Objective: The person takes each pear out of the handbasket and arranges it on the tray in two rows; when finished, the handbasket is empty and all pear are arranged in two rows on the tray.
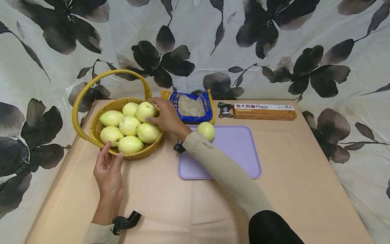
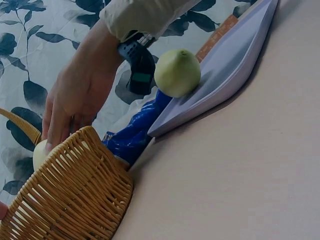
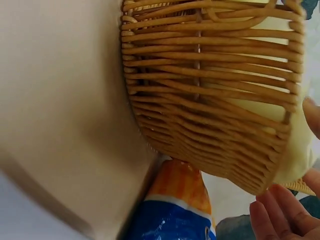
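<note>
Pale green pears (image 1: 130,126) fill a yellow wicker basket (image 1: 137,155) with a tall arched handle. At the basket's far right side, my right hand (image 1: 166,115) holds one pear (image 1: 146,112), thumb and fingers on either side of it. That pear is partly covered by the hand in the right wrist view. My left hand (image 1: 110,173) touches the near left rim of the basket, its fingers fairly straight; only a fingertip shows in the left wrist view. A single pear (image 1: 206,130) sits on the lilac tray (image 1: 234,152), right of the basket.
Behind the tray lies a blue and yellow plastic bag (image 1: 195,106) with pale contents. A small black packet (image 1: 225,110) and a long brown pasta box (image 1: 264,112) lie along the table's back edge. My right forearm crosses over the tray.
</note>
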`<state>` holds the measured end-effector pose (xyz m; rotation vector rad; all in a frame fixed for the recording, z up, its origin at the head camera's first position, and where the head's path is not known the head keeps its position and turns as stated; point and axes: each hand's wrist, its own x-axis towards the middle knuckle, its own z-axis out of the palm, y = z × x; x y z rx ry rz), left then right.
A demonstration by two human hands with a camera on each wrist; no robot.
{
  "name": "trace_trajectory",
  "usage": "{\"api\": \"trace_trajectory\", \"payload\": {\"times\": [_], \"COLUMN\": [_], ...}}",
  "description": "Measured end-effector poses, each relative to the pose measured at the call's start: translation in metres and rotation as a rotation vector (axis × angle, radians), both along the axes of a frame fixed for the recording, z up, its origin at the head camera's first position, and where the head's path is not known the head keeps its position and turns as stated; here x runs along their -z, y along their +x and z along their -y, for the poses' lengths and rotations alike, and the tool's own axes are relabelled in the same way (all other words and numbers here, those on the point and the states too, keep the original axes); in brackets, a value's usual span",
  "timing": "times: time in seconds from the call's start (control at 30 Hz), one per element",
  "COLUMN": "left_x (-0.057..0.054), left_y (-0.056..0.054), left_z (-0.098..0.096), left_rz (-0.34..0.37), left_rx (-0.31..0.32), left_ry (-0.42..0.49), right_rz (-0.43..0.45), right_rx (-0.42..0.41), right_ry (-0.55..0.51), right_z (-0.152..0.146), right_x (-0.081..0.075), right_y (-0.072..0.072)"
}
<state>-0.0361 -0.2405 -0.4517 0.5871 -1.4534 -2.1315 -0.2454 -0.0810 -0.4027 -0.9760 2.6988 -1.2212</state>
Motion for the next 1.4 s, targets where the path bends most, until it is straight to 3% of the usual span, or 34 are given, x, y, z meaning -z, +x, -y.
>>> {"api": "trace_trajectory", "payload": {"times": [0.37, 0.63, 1.1, 1.4], "left_x": [0.003, 0.004, 0.001, -0.001], "left_y": [0.002, 0.003, 0.001, -0.001], "left_z": [-0.001, 0.000, -0.001, 0.001], "left_rz": [0.013, 0.032, 0.029, 0.027], "left_rx": [-0.010, -0.001, 0.008, 0.003], "left_ry": [-0.005, -0.018, -0.017, -0.011], "right_rz": [0.017, 0.049, 0.072, 0.039], "right_rx": [0.096, 0.103, 0.099, 0.177], "right_ry": [0.127, -0.035, -0.278, -0.305], "right_z": [0.015, 0.002, -0.068, -0.129], "right_x": [-0.001, -0.003, -0.021, -0.019], "right_y": [0.005, 0.013, 0.025, 0.030]}}
